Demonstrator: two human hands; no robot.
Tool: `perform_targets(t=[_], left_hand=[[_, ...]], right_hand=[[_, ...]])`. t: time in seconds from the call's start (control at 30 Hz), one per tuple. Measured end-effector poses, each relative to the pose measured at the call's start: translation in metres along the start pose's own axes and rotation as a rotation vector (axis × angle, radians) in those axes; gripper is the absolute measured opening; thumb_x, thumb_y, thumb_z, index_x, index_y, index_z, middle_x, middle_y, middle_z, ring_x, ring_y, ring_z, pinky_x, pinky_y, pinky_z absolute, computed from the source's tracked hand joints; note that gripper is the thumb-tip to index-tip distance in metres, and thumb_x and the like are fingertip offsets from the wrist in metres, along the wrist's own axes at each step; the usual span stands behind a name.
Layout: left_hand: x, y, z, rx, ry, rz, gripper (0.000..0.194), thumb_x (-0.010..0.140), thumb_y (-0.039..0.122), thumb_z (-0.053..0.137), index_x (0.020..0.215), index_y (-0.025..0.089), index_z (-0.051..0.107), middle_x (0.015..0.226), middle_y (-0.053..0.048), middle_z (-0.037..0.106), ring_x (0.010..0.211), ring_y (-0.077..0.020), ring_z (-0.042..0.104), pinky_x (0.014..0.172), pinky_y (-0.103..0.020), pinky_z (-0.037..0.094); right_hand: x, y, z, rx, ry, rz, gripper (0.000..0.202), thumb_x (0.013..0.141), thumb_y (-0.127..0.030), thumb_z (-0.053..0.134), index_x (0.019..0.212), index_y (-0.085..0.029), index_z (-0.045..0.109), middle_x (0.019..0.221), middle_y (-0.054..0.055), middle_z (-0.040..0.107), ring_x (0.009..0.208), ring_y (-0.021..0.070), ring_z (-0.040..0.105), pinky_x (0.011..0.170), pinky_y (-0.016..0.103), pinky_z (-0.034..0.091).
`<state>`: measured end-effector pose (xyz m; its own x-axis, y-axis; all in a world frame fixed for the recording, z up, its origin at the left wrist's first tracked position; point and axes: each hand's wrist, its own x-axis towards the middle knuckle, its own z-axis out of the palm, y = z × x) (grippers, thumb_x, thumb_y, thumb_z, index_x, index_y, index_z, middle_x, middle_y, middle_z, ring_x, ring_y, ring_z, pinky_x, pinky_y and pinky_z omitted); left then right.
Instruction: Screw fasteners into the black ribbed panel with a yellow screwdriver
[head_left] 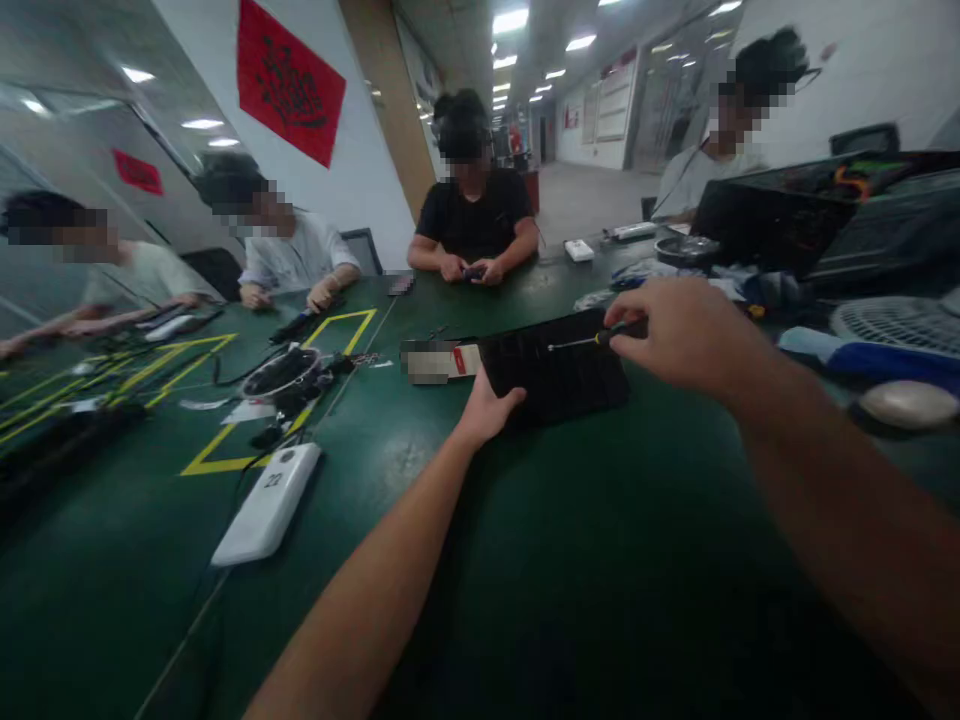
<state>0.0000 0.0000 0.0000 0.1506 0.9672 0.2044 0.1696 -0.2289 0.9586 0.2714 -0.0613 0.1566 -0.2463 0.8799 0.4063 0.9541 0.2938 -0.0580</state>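
Observation:
A flat black panel-like object point(562, 380) is held slightly raised over the green table. My left hand point(491, 405) grips its left end, thumb on top and the fingers hidden behind it. In my right hand point(664, 325) is a screwdriver point(592, 341) with a dark and yellow handle; its thin metal shaft points left across the panel. Whether the tip touches the panel I cannot tell. Just behind my left hand lies a small box point(439, 362), pale with a red patch, partly blurred out.
On the green table point(360, 560), a white power bank point(268, 505) and a round tray point(281, 375) with cables are at left. Bags, a blue item point(892, 365) and a large black case point(772, 225) stand at right. Several people sit around the far side.

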Motion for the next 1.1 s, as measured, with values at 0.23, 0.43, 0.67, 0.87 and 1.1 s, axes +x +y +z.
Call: perform_targets(t=[0.23, 0.43, 0.67, 0.87, 1.1], left_hand=[[-0.001, -0.001, 0.0, -0.011, 0.01, -0.002, 0.071, 0.081, 0.019, 0.08, 0.145, 0.019, 0.049, 0.145, -0.015, 0.069, 0.143, -0.0339, 0.063, 0.13, -0.057, 0.042], [0.0, 0.0, -0.001, -0.008, -0.006, -0.016, 0.073, 0.082, 0.019, 0.081, 0.147, 0.019, 0.048, 0.146, -0.016, 0.068, 0.143, -0.0346, 0.063, 0.128, -0.056, 0.045], [0.004, -0.002, -0.002, 0.008, -0.004, -0.011, 0.072, 0.084, 0.019, 0.08, 0.149, 0.022, 0.049, 0.148, -0.013, 0.068, 0.147, -0.0335, 0.062, 0.131, -0.056, 0.044], [0.004, 0.002, -0.004, 0.013, 0.013, -0.004, 0.072, 0.083, 0.019, 0.082, 0.148, 0.022, 0.05, 0.147, -0.013, 0.07, 0.146, -0.035, 0.063, 0.131, -0.06, 0.043], [0.003, 0.005, -0.002, 0.028, 0.035, -0.005, 0.073, 0.082, 0.018, 0.081, 0.149, 0.019, 0.051, 0.145, -0.015, 0.071, 0.146, -0.035, 0.063, 0.133, -0.06, 0.039]], right_hand=[[-0.002, -0.002, 0.001, 0.016, 0.001, -0.006, 0.023, 0.083, -0.021, 0.071, 0.099, -0.022, 0.088, 0.097, 0.011, 0.08, 0.091, 0.0306, 0.072, 0.081, 0.041, 0.051], [-0.003, -0.002, 0.002, 0.013, 0.059, -0.03, 0.022, 0.08, -0.016, 0.074, 0.095, -0.022, 0.088, 0.098, 0.012, 0.08, 0.09, 0.033, 0.072, 0.079, 0.044, 0.052], [-0.005, 0.0, -0.016, 0.083, 0.02, -0.009, 0.026, 0.079, -0.013, 0.073, 0.099, -0.019, 0.089, 0.096, 0.012, 0.083, 0.09, 0.032, 0.075, 0.084, 0.043, 0.055], [-0.003, 0.001, -0.014, 0.063, 0.068, -0.024, 0.025, 0.079, -0.012, 0.072, 0.098, -0.018, 0.088, 0.099, 0.011, 0.084, 0.093, 0.0301, 0.076, 0.085, 0.04, 0.054], [-0.003, -0.005, -0.015, 0.089, 0.062, -0.035, 0.024, 0.081, -0.014, 0.073, 0.099, -0.017, 0.089, 0.099, 0.012, 0.084, 0.094, 0.0308, 0.076, 0.087, 0.042, 0.055]])
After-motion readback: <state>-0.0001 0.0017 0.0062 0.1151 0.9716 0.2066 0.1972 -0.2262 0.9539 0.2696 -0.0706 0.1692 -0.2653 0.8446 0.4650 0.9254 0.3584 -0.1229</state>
